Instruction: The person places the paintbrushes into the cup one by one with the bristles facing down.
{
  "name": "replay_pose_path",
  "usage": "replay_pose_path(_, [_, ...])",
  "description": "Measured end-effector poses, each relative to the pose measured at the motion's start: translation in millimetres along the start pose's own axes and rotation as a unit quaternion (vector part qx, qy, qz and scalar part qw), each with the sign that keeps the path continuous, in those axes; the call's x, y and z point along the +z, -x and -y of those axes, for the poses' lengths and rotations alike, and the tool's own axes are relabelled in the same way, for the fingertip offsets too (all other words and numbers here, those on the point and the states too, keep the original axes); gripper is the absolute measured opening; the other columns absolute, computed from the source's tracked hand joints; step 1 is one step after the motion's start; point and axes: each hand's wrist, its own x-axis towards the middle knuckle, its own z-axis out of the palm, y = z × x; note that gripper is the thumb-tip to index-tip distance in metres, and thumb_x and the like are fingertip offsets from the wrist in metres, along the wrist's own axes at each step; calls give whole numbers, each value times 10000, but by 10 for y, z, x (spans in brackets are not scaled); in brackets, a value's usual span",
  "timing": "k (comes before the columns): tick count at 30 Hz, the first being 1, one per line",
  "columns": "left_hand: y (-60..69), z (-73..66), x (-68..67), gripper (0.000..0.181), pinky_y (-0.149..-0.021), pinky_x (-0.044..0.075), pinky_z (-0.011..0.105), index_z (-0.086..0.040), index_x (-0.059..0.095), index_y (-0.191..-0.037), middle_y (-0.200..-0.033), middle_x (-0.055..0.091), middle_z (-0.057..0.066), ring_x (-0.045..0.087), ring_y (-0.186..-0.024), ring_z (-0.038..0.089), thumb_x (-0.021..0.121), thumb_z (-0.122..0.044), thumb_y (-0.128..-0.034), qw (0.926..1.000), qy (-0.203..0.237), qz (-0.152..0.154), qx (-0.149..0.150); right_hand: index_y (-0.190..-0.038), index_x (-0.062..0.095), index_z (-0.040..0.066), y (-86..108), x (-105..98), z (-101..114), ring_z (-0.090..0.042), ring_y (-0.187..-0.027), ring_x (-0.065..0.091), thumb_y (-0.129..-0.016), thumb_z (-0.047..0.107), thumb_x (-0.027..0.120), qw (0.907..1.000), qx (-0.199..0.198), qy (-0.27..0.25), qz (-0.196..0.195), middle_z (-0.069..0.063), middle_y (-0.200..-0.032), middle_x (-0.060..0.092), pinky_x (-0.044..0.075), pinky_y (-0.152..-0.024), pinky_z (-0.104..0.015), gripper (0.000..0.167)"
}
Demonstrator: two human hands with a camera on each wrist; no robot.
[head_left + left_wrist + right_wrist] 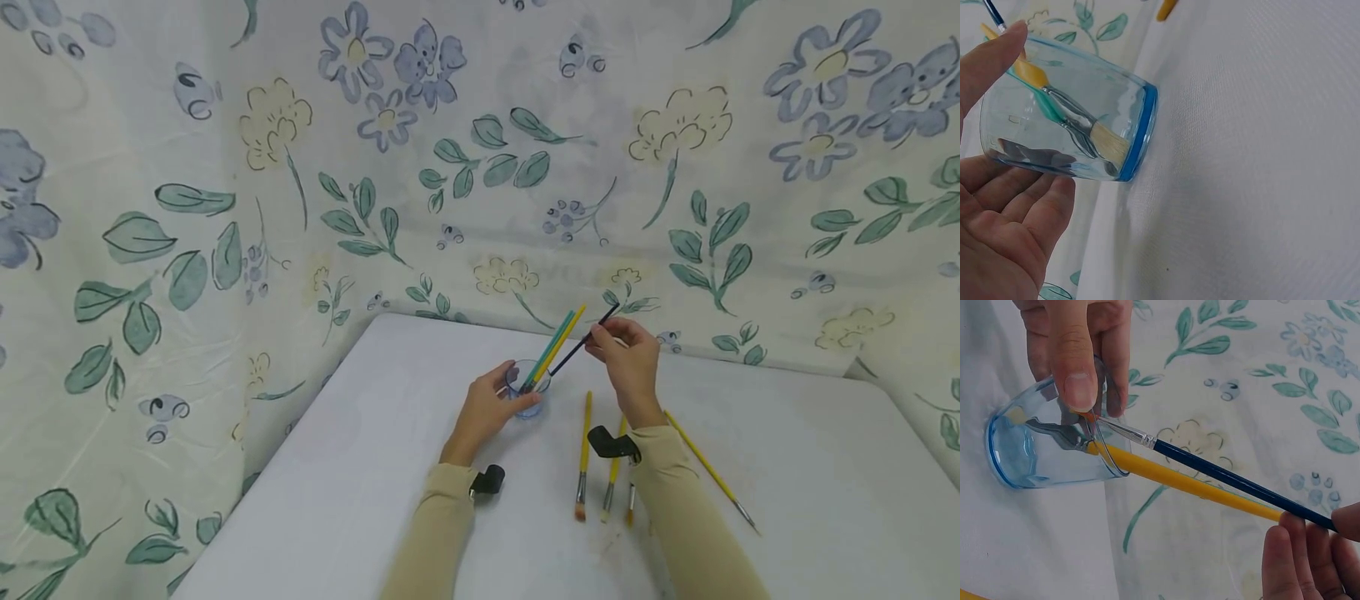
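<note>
Blue-tinted cup (1104,84) gripped by left fingers (1054,200); right fingers (1280,559) pinch navy paintbrush (1229,478).

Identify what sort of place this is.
Possibly an indoor corner staged for recording: a plain white tabletop, pale sheeting with a blue-and-green floral print behind it, and small black devices worn at both wrists.

Behind and to the left of the white bench (532,517), pale floral sheeting (487,179), patterned with green leaves, blue flowers and cream blooms.
</note>
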Motion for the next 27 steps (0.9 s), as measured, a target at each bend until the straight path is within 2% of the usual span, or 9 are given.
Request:
replay_pose_path(5, [-9,-12,-2,876,-1211,462,464,-77,447,-1561,-1572,520,160,480,-1482,357,854,-387,-850,10000,57,9,25,-1085,630,-51,-4,15,17,-64,-784,727,-980,59,677,10000,9,-73,48,-35,-966,666,670,-815,-243,159])
replay_pose_path(13, [-11,-1,0,879,-1216,456,469,-101,453,-1562,-1571,524,147,476,-1488,348,859,-397,-842,9999,45,-2,-134,-1045,633,-45,15,50,-11,-62,-778,726,-962,34,686,9997,69,-138,180,-17,-939,682,674,-792,-245,127])
replay_pose_path(19, [-7,0,-3,874,-1218,455,468,-89,454,-1559,-1566,528,158,473,-1487,357,858,-392,-845,9999,101,14,-70,-1087,630,-52,26,71,-51,-49,-806,718,-976,69,681,9991,143,246,316,-60,-1000,669,668,-804,-230,173])
replay_pose_path(27, [-12,-14,3,865,-1216,457,472,-92,449,-1562,-1567,529,152,476,-1486,354,855,-373,-852,9999,89,8,-147,-1132,645,-14,42,50,-79,-65,-855,712,-986,153,692,9949,310,857,424,-131,-1114,687,664,-823,-223,226])
